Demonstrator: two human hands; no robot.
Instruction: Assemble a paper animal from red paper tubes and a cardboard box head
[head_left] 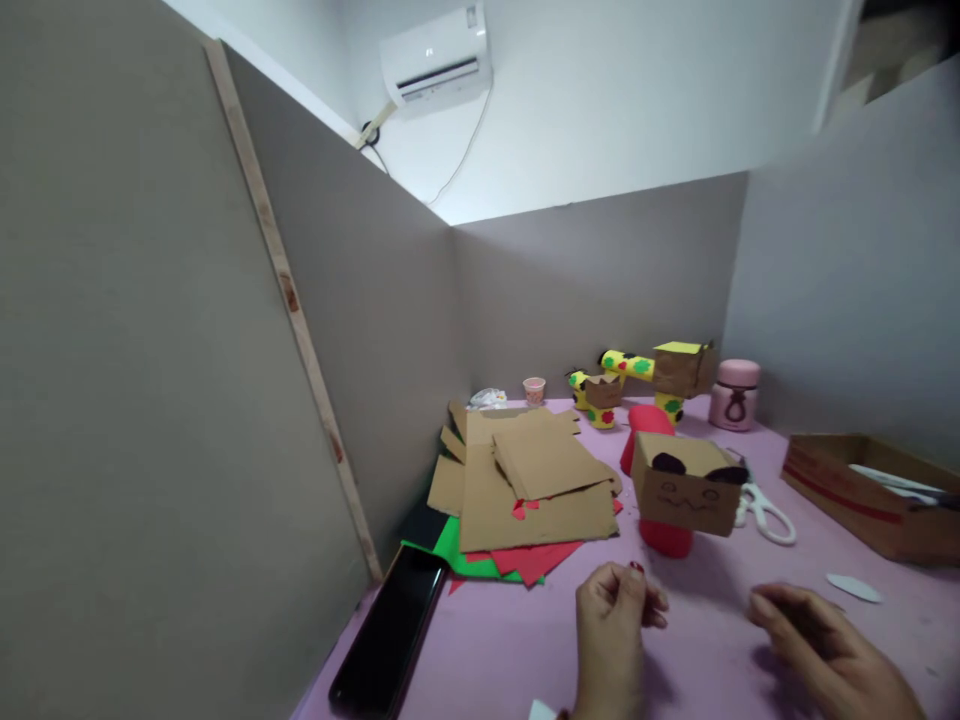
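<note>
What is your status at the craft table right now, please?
Left hand curled, right hand loosely open, both empty. Cardboard figure upright just beyond them, untouched. Scissors beside it, phone far left.

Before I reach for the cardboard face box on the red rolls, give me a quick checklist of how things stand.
1. Left hand free: cannot tell, fingers curled loosely.
2. Right hand free: ok, nothing visible in it.
3. Cardboard face box in view, on red rolls: ok.
4. Path from hands to box: ok, bare purple table between.
5. Scissors away from box: not ok, right beside it.
6. Phone away from hands: ok, lies far left.
</note>
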